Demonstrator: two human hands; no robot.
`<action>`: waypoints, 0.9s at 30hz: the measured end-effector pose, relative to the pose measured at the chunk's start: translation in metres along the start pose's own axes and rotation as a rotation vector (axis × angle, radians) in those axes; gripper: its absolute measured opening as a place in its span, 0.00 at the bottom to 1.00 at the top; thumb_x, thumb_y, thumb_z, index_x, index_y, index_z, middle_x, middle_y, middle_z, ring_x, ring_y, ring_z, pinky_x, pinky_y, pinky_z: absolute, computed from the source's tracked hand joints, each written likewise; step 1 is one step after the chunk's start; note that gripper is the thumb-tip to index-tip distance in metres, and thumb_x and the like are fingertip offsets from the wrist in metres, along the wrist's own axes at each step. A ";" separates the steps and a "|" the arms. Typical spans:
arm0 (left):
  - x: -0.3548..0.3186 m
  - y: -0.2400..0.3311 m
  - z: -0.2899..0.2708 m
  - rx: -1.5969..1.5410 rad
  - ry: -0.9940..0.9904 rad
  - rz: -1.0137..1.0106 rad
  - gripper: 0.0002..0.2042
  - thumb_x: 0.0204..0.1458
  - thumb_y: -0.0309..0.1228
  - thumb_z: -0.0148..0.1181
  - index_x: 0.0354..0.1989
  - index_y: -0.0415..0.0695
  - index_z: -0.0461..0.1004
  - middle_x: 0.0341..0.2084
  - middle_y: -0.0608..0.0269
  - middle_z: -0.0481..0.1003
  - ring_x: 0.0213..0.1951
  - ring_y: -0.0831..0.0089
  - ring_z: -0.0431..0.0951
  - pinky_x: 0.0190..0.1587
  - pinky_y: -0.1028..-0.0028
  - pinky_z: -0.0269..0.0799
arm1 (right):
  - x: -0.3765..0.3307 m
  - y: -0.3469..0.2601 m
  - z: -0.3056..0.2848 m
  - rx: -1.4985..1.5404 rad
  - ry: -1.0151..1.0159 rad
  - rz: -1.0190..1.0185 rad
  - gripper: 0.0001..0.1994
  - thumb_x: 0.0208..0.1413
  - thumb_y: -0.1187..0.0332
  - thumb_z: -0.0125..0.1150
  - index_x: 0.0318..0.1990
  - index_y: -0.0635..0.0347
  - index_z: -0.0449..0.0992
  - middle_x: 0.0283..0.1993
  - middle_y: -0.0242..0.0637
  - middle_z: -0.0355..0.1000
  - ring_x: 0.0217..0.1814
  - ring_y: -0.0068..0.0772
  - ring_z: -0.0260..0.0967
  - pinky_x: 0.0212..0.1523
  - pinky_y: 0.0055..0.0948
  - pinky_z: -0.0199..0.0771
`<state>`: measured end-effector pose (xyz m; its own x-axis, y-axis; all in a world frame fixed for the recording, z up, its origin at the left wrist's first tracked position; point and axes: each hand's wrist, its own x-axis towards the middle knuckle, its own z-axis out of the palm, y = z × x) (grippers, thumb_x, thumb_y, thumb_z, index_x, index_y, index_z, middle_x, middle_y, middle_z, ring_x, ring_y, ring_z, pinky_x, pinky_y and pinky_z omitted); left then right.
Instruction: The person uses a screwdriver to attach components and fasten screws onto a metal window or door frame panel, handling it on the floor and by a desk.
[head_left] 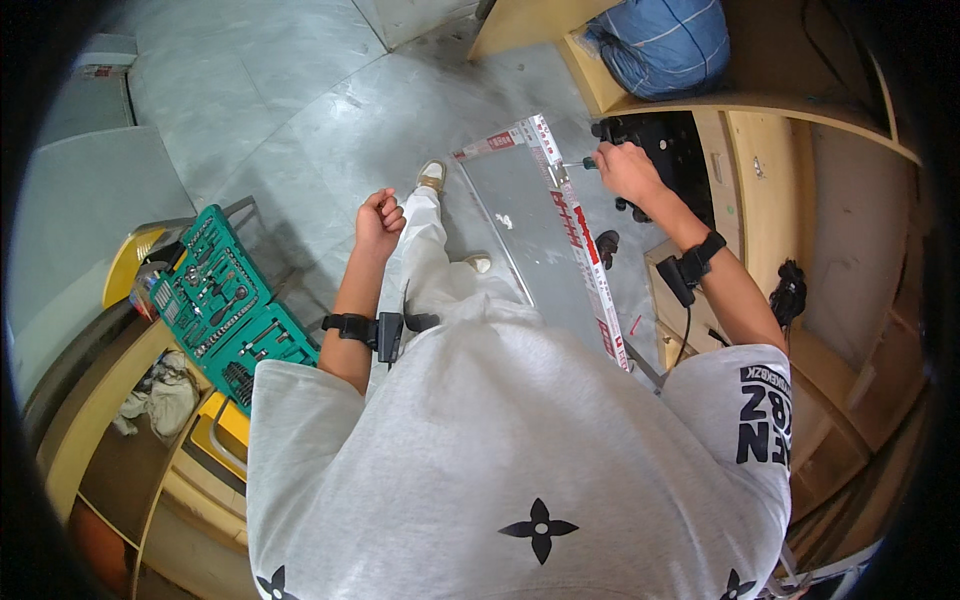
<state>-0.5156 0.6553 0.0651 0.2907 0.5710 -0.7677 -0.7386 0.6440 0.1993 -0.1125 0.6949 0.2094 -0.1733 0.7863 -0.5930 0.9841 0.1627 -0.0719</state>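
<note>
One shirt (520,440), right grip (627,172) clasping one screwdriver (589,163) beside one panel (520,230), left grip (379,222) clenched, contents unclear

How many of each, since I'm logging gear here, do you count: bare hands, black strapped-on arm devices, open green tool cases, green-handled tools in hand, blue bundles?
Bare hands: 2, left hand and right hand
Black arm devices: 2
Open green tool case: 1
Green-handled tool: 1 visible
Blue bundle: 1
Total: 7
</note>
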 end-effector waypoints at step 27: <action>-0.011 0.034 0.024 0.036 -0.034 0.001 0.07 0.52 0.29 0.42 0.31 0.41 0.66 0.12 0.72 0.52 0.13 0.81 0.49 0.15 0.79 0.46 | -0.012 -0.014 -0.011 0.152 0.206 0.174 0.14 0.52 0.65 0.53 0.42 0.65 0.66 0.42 0.56 0.68 0.43 0.60 0.68 0.43 0.47 0.69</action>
<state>-0.5290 0.6832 0.0948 0.3110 0.5879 -0.7468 -0.7167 0.6611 0.2220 -0.1250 0.6896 0.2267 0.0087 0.9015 -0.4326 0.9916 -0.0636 -0.1124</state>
